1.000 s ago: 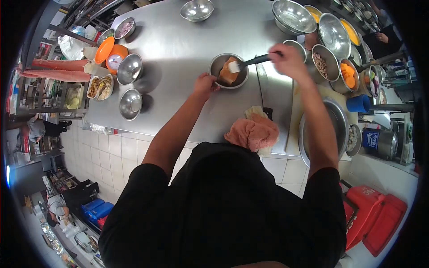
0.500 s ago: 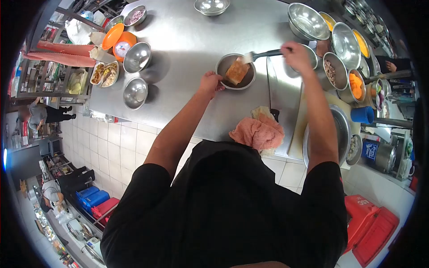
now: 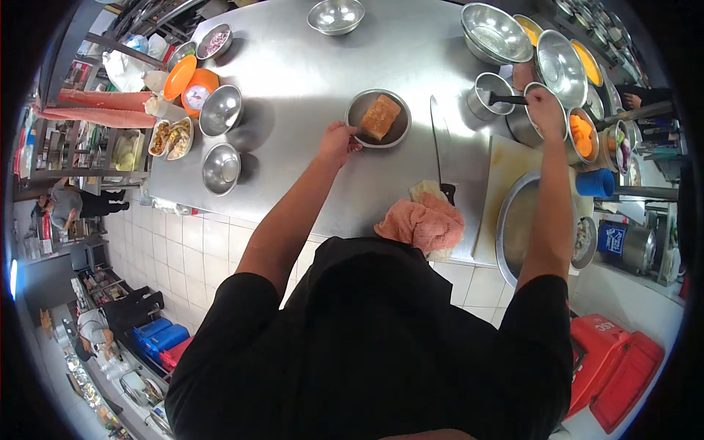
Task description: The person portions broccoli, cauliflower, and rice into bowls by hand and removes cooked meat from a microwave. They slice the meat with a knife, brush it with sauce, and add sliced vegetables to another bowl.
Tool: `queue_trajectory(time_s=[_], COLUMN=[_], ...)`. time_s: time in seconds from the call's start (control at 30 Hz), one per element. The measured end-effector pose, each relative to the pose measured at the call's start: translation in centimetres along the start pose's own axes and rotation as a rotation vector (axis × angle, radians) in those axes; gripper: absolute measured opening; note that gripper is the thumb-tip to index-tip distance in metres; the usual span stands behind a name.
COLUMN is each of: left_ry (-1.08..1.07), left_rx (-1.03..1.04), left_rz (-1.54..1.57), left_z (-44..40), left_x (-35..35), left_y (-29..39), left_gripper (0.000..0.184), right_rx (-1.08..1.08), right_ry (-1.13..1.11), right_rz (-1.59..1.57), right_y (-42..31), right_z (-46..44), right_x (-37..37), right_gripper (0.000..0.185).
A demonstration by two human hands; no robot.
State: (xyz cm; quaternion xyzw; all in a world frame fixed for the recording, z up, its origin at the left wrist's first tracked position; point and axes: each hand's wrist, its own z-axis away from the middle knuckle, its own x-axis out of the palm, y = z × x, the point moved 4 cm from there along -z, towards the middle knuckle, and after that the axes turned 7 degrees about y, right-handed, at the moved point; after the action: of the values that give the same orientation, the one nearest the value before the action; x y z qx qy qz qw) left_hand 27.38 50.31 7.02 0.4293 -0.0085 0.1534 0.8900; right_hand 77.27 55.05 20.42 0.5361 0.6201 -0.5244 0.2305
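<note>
My left hand (image 3: 340, 144) pinches the near left rim of a steel bowl (image 3: 355, 135) on the metal table. Inside that bowl lies a browned, orange-tan rectangular block of food (image 3: 380, 117); its kind I cannot make out. My right hand (image 3: 545, 111) is closed around the black handle of a basting brush (image 3: 511, 100). The brush's head is hidden inside a steel pot (image 3: 480, 111) on the right. Between the bowl and the pot lies a long knife (image 3: 438, 139), its black handle towards me. A pink cloth (image 3: 422, 224) rests at the table's front edge.
Several steel bowls (image 3: 221, 111) stand at the left beside an orange scale (image 3: 196, 97). To the right are a cutting board (image 3: 504, 158), a large basin (image 3: 515, 227), a blue cup (image 3: 595, 185) and ingredient containers (image 3: 581, 136). Other people (image 3: 66, 205) are at far left.
My right hand has carried the brush from the food block rightwards to the pot. The block sits in the bowl with my left hand still on the rim. The view has shifted slightly.
</note>
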Motion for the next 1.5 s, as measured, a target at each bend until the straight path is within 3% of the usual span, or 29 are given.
queue_trajectory(time_s=[0.07,0.17,0.23,0.3,0.37,0.47,0.6,0.73,0.77,0.83,0.9,0.97,1.07,1.1,1.2,1.27,1.3,1.37,1.43,1.5], left_ry=[0.004,0.011,0.005,-0.003,-0.006,-0.01,0.017,0.037,0.033,0.051,0.069,0.084,0.068,0.063,0.043,0.013,-0.026,-0.039,-0.229,-0.334], left_rx=[0.005,0.0,-0.015,-0.021,-0.02,-0.031,-0.03,-0.015,-0.011,0.003,-0.002,0.002,-0.035,-0.033,0.027,0.124,0.201,0.381,0.44,0.306], left_rz=[0.003,0.008,0.027,0.025,0.0,0.008,0.016,0.026,0.026,0.008,0.021,0.061,0.179,0.202,0.181,0.033,-0.048,-0.222,-0.292,-0.269], left_z=[-0.1,-1.0,-1.3,-1.2,-0.9,-1.0,-0.9,-1.2,-1.4,-1.8,-2.0,-2.9,-5.5,-6.1,-7.0,-6.3,-6.4,-1.9,0.8,5.6], left_x=[0.3,0.6,0.9,1.4,1.8,1.6,1.5,1.4,1.3,1.2,1.2,1.8,3.3,4.0,5.4,5.5,5.0,4.9,3.4,1.7], left_y=[0.3,0.1,0.2,0.5,0.9,0.9,0.4,0.2,0.4,1.0,0.8,1.5,2.2,2.6,4.3,4.9,4.2,3.2,0.1,-2.3], left_gripper=[0.01,0.009,0.008,0.007,0.007,0.008,0.009,0.009,0.009,0.009,0.011,0.016,0.016,0.016,0.017,0.019,0.024,0.024,0.023,0.021], right_rx=[0.044,0.328,0.226,-0.069,0.076,-0.035,0.352,0.244,0.269,0.096,0.167,0.323,0.092,0.105,-0.121,0.156,0.061,0.101,0.25,0.039], right_ry=[0.076,-0.068,-0.146,-0.177,-0.382,-0.166,-0.263,-0.35,-0.334,-0.055,0.106,0.127,0.162,0.092,0.393,0.084,-0.078,-0.3,-0.343,-0.243], right_rz=[-0.212,-0.598,-0.765,-0.686,-0.704,-0.594,-0.873,-0.595,-0.65,-0.358,-0.477,-0.339,-0.061,-0.118,0.157,-0.205,0.028,0.015,-0.05,-0.028], right_y=[-0.2,-5.3,-10.4,-13.7,-16.9,-14.5,-15.2,-15.8,-15.1,-12.3,-8.6,-6.7,-2.6,-2.9,-6.4,-10.7,-9.4,-12.2,-14.7,-17.2], right_z=[0.6,2.8,5.0,6.5,8.4,6.8,4.9,5.0,5.0,3.7,3.1,2.6,1.1,1.8,5.7,11.7,14.8,22.8,28.6,32.3], right_x=[-4.2,-7.0,-5.2,0.0,3.5,6.0,4.5,8.2,7.2,3.2,-1.9,-6.2,-4.7,-4.0,-5.0,-5.1,-1.4,0.7,0.9,0.5], right_gripper=[0.016,0.012,0.009,0.009,0.009,0.01,0.011,0.013,0.013,0.012,0.017,0.023,0.029,0.03,0.034,0.035,0.032,0.036,0.048,0.054])
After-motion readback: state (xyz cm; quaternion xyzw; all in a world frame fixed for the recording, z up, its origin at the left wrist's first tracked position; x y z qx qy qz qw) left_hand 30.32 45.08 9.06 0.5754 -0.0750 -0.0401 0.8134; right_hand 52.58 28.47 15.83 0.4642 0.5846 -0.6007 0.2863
